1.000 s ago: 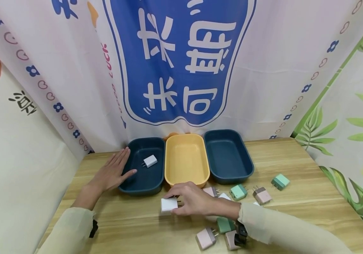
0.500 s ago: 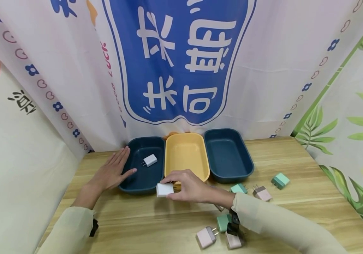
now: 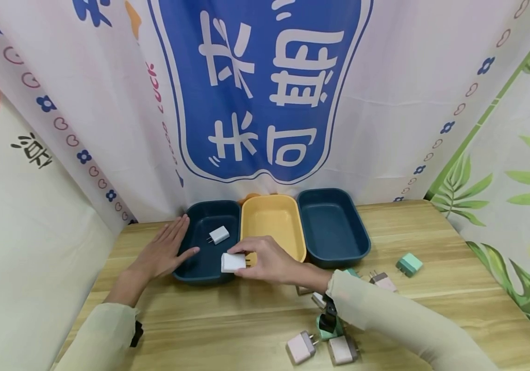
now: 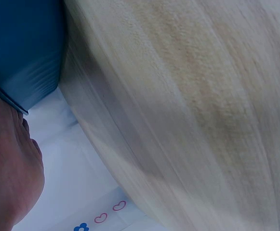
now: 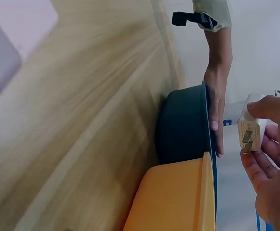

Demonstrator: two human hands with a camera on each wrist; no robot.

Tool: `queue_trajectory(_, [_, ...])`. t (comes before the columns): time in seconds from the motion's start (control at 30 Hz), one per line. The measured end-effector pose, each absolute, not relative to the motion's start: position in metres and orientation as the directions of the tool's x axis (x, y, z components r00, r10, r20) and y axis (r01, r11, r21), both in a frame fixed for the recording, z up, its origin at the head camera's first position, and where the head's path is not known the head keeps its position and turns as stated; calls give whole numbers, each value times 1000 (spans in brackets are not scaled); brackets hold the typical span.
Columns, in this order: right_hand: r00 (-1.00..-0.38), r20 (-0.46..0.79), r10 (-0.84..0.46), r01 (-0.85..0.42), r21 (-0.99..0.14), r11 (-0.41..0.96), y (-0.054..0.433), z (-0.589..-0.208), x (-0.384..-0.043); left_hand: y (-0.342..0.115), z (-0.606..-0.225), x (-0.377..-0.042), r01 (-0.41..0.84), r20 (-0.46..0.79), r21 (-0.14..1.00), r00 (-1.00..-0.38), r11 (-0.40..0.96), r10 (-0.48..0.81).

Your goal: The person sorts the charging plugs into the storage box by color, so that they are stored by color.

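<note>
My right hand (image 3: 267, 260) pinches a white plug-in charger (image 3: 233, 263) between thumb and fingers, over the front right corner of the left dark blue tray (image 3: 204, 279). In the right wrist view the metal prongs of that charger (image 5: 251, 126) show, pointing back toward the palm. My left hand (image 3: 163, 250) rests with straight fingers on the left rim of the same tray, its thumb reaching over the inside. Another white charger (image 3: 219, 235) lies in this tray. The left wrist view shows part of the left hand (image 4: 12, 163) against the tray's wall (image 4: 26, 48).
A yellow tray (image 3: 274, 202) stands in the middle, with a second dark blue tray (image 3: 334, 260) to its right. Pink-and-grey chargers (image 3: 300, 348) and green chargers (image 3: 409, 264) lie scattered at the right, some partly hidden under the right arm. A printed curtain (image 3: 385, 129) hangs behind.
My right hand has lifted the white charger and carried it left and away from me, from above the table to over the left tray's corner. The left hand stays put.
</note>
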State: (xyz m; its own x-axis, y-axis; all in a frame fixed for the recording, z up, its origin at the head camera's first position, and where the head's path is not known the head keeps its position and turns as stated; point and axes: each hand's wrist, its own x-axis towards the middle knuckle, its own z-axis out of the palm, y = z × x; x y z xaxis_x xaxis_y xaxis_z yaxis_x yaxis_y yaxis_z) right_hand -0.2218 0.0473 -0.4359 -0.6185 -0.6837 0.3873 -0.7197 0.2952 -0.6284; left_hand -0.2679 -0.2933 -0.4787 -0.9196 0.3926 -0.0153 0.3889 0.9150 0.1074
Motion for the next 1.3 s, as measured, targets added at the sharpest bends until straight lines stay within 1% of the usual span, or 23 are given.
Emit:
queue_trajectory(0.17, [-636,389,-667,-707,-639,302,42,-435,-230,-293,-478,-268,391,-13,100,-919,915,394])
queue_trajectory(0.47, [-657,411,-632,-696,-653,299,33,-439,-245,-294,-480,-268,401,20,131,-915,907,402])
queue_trajectory(0.77, [-706,390,-591,-634,-719,284,24,-443,-262,-294,-478,-268,393,-22,122,-917,912,398])
queue_trajectory(1.0, [-729,375,-573,-606,-742,285,19,-448,-275,-294,-478,-268,397,-19,103,-916,912,400])
queue_trajectory(1.13, [-739,362,-568,-579,-773,260,17,-451,-283,-294,-478,-268,394,-19,105,-917,913,398])
queue_trajectory(1.3, [-770,335,-543,-530,-809,253,15,-454,-291,-294,-477,-268,391,-23,114,-918,913,396])
